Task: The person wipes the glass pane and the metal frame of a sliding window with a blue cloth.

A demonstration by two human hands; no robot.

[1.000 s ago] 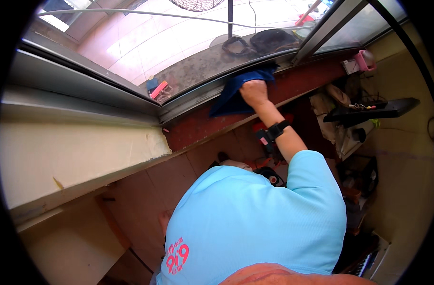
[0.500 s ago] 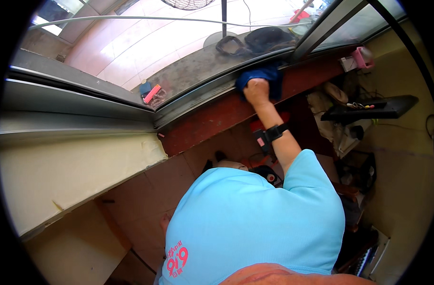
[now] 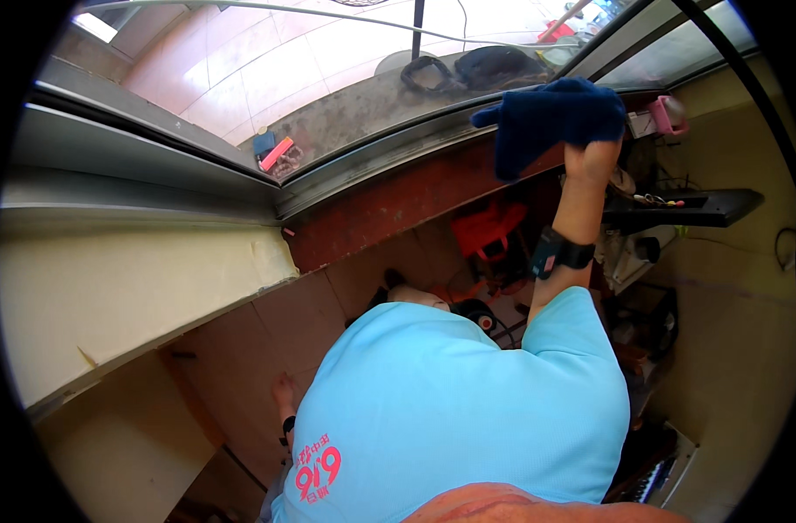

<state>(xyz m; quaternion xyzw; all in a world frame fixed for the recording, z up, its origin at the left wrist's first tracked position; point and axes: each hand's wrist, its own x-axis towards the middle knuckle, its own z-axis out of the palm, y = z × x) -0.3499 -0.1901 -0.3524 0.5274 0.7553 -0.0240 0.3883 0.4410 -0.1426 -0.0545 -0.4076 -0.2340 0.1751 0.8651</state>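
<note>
My right hand (image 3: pixel 590 161) is raised at the right end of the window ledge and grips a dark blue cloth (image 3: pixel 546 122). The cloth hangs bunched over my fingers, just in front of the metal window track (image 3: pixel 372 166) and the red-brown sill (image 3: pixel 389 205). A black watch (image 3: pixel 559 253) sits on that wrist. My left hand (image 3: pixel 282 394) hangs low beside my light blue shirt, near the tiled floor. It touches nothing I can see, and it is too small to make out the fingers.
A black shelf (image 3: pixel 686 209) with small tools juts out at the right, under a pink object (image 3: pixel 668 113). Red gear (image 3: pixel 485 231) lies below the sill. Outside the glass, red and blue items (image 3: pixel 272 152) and a black bag (image 3: pixel 494 65) rest on the ledge. A cream wall (image 3: pixel 128 296) fills the left.
My right hand has carried the blue cloth to the right along the window track and lifted it off the ledge. The view has swung to the left.
</note>
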